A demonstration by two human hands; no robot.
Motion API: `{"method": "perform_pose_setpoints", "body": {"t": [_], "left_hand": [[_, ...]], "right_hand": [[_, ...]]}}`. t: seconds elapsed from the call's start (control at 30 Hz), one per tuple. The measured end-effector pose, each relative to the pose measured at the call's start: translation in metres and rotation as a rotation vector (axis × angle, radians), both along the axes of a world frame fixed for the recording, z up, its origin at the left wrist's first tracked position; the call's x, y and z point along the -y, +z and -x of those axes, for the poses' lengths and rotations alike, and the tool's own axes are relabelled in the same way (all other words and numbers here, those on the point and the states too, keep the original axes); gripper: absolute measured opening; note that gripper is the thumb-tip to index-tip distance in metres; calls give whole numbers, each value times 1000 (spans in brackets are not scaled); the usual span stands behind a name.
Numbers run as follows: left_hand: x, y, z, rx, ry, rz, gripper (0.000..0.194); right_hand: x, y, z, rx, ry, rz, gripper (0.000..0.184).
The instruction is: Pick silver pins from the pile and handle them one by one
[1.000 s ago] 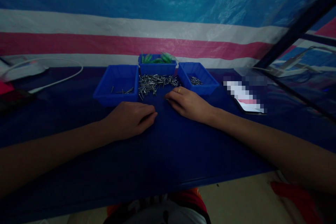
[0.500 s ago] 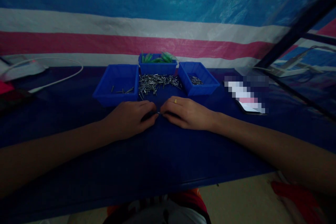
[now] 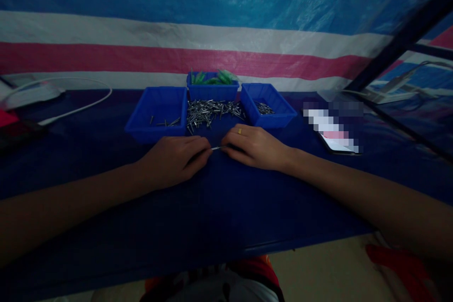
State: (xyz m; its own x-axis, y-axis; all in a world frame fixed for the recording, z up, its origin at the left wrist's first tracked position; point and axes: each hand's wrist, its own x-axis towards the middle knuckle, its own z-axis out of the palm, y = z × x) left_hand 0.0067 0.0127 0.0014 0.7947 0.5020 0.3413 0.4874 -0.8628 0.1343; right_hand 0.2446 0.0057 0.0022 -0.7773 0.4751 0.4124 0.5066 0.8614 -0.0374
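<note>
Between my two hands stretches a thin silver metal pin (image 3: 216, 148), lying level just above the dark blue table (image 3: 219, 207). My left hand (image 3: 180, 158) pinches its left end with thumb and fingers. The fingertips of my right hand (image 3: 255, 146), which wears a gold-coloured ring, are closed at its right end. Both ends of the pin are hidden by fingers. Just beyond my hands lies a loose pile of similar nail-like metal pins (image 3: 208, 112), too small to make out in detail.
A blue bin (image 3: 155, 108) at left holds several metal pins; a blue bin (image 3: 279, 108) at right holds more. Behind the pile, another blue bin (image 3: 212, 90) holds green items. A phone (image 3: 339, 145) lies right; a white cable (image 3: 78, 108) lies left. Striped sheeting hangs behind.
My right hand has moved slightly right and away from me, widening the gap between the hands. More of the metal pin now shows. My left hand has barely moved.
</note>
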Motion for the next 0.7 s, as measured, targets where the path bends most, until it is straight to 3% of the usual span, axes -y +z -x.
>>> {"method": "perform_pose_setpoints", "body": {"t": [0.3, 0.57, 0.7], "left_hand": [[-2, 0, 0, 4, 21, 9, 33], [1, -2, 1, 120, -110, -84, 28], [1, -2, 2, 156, -121, -116, 24]], "right_hand": [[-3, -1, -1, 22, 69, -110, 34], [1, 1, 6, 33, 153, -151, 38], [2, 0, 8, 2, 150, -89, 38]]}}
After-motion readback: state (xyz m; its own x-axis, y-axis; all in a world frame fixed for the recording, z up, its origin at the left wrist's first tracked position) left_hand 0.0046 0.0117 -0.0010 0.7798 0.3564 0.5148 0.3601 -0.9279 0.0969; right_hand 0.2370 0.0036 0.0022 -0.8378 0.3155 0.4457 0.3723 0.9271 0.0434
